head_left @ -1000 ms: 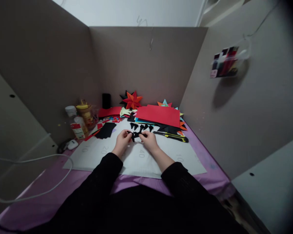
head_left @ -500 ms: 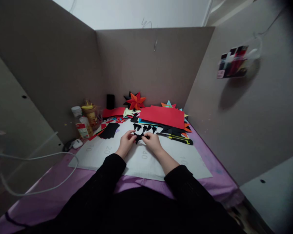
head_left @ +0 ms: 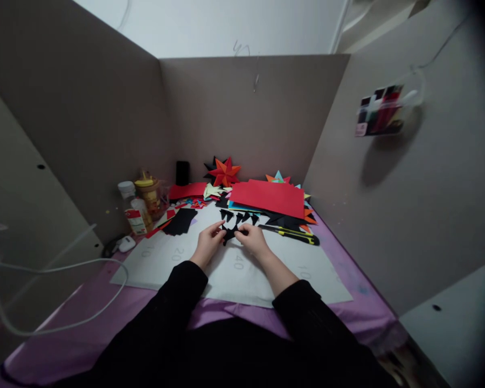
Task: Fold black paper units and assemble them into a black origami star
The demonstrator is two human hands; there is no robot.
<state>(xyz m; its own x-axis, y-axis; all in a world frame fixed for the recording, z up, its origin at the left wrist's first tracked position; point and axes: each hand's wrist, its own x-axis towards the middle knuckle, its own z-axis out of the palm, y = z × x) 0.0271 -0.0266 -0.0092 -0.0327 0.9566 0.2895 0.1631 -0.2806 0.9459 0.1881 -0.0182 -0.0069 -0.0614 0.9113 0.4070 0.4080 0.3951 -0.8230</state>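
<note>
A small folded piece of black paper [head_left: 230, 234] is pinched between my two hands above the white mat [head_left: 226, 275]. My left hand [head_left: 208, 242] grips its left side with thumb and fingers. On the right side, my right hand [head_left: 253, 240] holds it the same way. Just beyond my fingers lie several small black folded paper pieces [head_left: 240, 217] in a row. A black and yellow utility knife [head_left: 295, 234] rests to the right of my right hand. The exact folds of the held piece are too small to make out.
Red sheets [head_left: 269, 198] lie on a stack at the back. Black paper squares [head_left: 180, 221] are at left, near a bottle [head_left: 126, 189] and a yellow-lidded jar [head_left: 147, 188]. A red-orange paper star [head_left: 225, 172] leans by the back panel. A white cable [head_left: 64, 268] loops at left.
The whole scene sits slightly lower in view, as the camera has tilted up a little. Both hands stay on the black paper piece, with only slight finger movement.
</note>
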